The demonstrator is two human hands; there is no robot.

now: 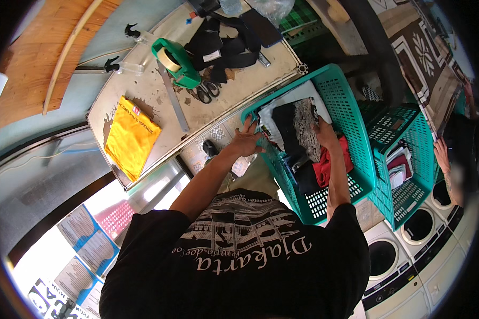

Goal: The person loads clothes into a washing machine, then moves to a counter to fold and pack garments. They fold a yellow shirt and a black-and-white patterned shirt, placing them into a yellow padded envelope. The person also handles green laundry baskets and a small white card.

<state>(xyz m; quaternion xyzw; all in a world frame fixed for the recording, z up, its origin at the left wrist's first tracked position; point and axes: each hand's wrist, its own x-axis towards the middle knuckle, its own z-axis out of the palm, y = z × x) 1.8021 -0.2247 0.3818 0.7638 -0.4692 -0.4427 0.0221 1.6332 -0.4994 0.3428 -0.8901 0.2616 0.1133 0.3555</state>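
A teal plastic laundry basket (pixel 351 114) stands in front of me, tilted in the view, with folded clothes inside. On top lies a black folded garment (pixel 286 127) beside a grey patterned garment (pixel 306 125). A white cloth (pixel 269 119) shows beneath, and a red garment (pixel 324 169) lies nearer the right wall. My right hand (pixel 326 136) reaches into the basket, fingers closed on the edge of the grey patterned garment. At the basket's left rim, my left hand (pixel 245 142) has its fingers spread and holds nothing; part of the basket's near side is behind it.
A worn table (pixel 143 87) at the left bears a yellow packet (pixel 133 139), green tape dispenser (pixel 176 64), metal ruler (pixel 173 101), scissors (pixel 207 91) and black straps (pixel 223 50). A second teal basket (pixel 404 181) stands right, near front-loading machines (pixel 383 258) and another person's hand (pixel 442 154).
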